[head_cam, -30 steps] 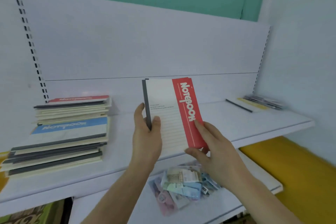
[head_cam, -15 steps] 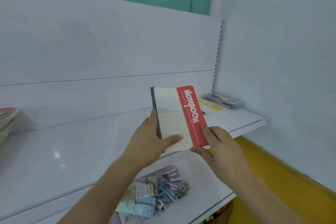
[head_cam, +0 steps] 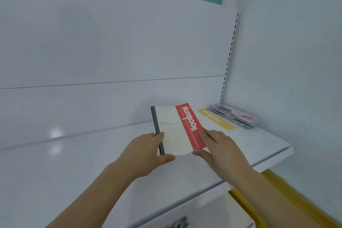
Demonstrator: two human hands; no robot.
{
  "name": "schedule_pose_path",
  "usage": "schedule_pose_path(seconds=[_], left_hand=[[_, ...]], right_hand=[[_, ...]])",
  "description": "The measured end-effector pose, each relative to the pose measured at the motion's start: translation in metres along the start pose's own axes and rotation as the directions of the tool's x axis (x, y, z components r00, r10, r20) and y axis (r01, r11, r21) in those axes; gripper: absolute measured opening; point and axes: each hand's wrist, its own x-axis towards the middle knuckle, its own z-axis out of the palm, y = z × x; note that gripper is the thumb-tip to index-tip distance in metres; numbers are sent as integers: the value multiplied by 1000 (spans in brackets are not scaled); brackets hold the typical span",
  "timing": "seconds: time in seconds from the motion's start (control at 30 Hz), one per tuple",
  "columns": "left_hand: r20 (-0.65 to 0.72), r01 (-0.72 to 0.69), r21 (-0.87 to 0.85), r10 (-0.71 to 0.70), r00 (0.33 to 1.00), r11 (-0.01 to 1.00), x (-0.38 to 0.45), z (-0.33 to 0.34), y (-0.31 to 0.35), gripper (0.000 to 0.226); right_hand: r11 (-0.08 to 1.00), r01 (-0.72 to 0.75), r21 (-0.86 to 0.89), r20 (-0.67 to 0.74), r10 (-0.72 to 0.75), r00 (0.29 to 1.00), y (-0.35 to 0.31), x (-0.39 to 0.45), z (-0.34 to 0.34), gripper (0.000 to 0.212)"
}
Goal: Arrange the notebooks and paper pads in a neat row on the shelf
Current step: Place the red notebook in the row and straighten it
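A cream notebook with a red band and a dark spine (head_cam: 177, 127) is held low over the white shelf (head_cam: 77, 168), tilted toward me. My left hand (head_cam: 146, 155) grips its spine edge, thumb under the near corner. My right hand (head_cam: 222, 150) holds the red edge with its fingers on the cover and its thumb below. Just behind it a notebook with a yellow band (head_cam: 216, 119) lies flat on the shelf. Whether the red notebook touches the shelf I cannot tell.
A thin stack of pastel packets (head_cam: 236, 116) lies in the shelf's far right corner against the side wall. The slotted upright (head_cam: 229, 57) runs up that corner. A lower shelf (head_cam: 212, 214) and a yellow surface (head_cam: 296, 207) show below.
The view has swung right, so the left-hand stack of notebooks is out of sight. Both hands carried the red notebook right and down toward the shelf, close to the yellow-banded one.
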Motion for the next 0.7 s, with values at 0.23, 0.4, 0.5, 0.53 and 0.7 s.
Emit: schedule_pose_path(seconds=[0.23, 0.4, 0.5, 0.53, 0.7], left_hand=[[105, 94, 123, -108, 989, 988, 42, 35, -15, 64], [110, 157, 148, -174, 979, 976, 50, 40, -13, 84], [114, 245, 90, -255, 960, 965, 57, 39, -3, 60], [110, 267, 79, -274, 955, 960, 59, 39, 2, 57], [65, 336, 38, -338, 939, 941, 66, 46, 21, 55]], right_hand=[[993, 118, 21, 126, -119, 985, 34, 43, 43, 83], [974, 199, 109, 109, -211, 971, 57, 61, 69, 70], [950, 270, 157, 125, -291, 949, 67, 72, 74, 68], [940, 292, 174, 124, -315, 941, 71, 76, 75, 67], [896, 392, 208, 118, -420, 900, 94, 94, 86, 63]])
